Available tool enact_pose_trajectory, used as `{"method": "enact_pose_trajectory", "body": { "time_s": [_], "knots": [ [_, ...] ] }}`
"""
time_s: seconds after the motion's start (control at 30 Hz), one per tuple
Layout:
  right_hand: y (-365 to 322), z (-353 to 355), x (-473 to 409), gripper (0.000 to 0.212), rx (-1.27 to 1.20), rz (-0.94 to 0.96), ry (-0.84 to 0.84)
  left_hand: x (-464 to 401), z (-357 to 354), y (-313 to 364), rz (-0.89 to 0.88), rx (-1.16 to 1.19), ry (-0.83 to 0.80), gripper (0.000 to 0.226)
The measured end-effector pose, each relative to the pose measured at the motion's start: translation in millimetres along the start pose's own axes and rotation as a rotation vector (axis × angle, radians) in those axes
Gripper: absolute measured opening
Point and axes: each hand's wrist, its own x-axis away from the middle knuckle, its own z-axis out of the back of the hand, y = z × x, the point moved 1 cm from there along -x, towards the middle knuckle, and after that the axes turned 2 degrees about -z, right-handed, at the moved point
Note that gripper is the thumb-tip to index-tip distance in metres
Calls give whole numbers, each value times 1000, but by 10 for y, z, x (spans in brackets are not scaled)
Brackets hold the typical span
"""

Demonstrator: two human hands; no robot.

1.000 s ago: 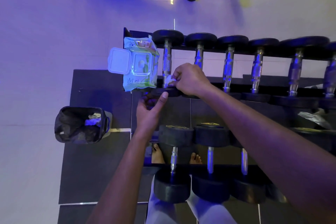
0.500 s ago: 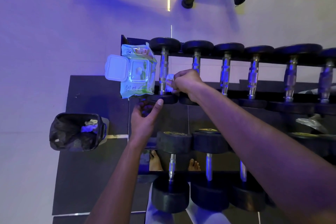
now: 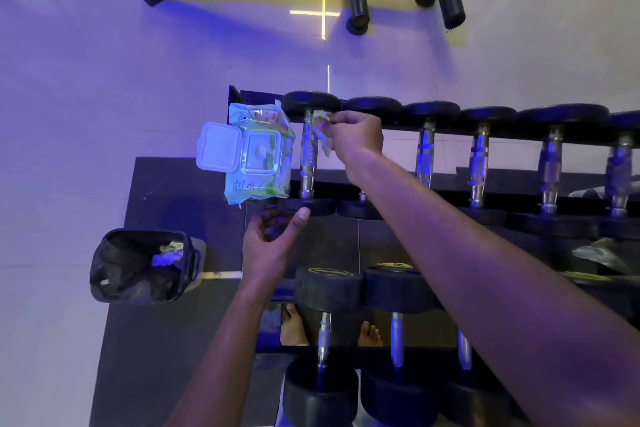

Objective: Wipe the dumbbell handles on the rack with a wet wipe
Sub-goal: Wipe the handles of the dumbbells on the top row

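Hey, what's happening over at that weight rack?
A person is cleaning dumbbells on a rack. The right hand pinches a wet wipe against the far end of the leftmost top-row dumbbell's handle. The left hand reaches toward that dumbbell's near end, thumb at its weight, holding nothing visible. An opened pack of wipes lies beside the dumbbell, and a lined bin on the floor holds crumpled wipes.

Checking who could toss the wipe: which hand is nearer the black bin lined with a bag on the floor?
Left. The left hand hovers just right of the black bag-lined bin, by the rack's near edge; the right hand is farther, pinching the white wet wipe at the far row.
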Motion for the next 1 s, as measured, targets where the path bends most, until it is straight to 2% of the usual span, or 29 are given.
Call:
{"method": "enact_pose_trajectory", "body": {
  "time_s": [0.1, 0.2, 0.27, 0.37, 0.47, 0.57, 0.77, 1.0],
  "knots": [
    [0, 47, 52, 7, 275, 443, -9, 4, 6, -9, 2, -11, -2, 79],
    [-23, 43, 57, 16, 753, 896, 64, 14, 3, 3, 6, -13, 4, 79],
    [-72, 32, 4, 20, 983, 1040, 51, 18, -2, -1, 11, -12, 4, 77],
    [-154, -32, -39, 25, 1298, 1072, -29, 50, -24, 8, 18, 4, 9, 77],
    [-274, -112, -8, 26, 1447, 1067, -125, 72, -28, 45, 13, 0, 22, 69],
    [-423, -107, 26, 25, 1510, 1042, -219, 65, -15, 96, 14, -20, 19, 61],
    [-518, -118, 132, 24, 1571, 1019, -450, 87, -32, 106, 33, 9, 19, 62],
    [-503, -181, 226, 19, 1664, 954, -627, 52, -15, 59, 28, 12, 2, 62]
  ]
}}
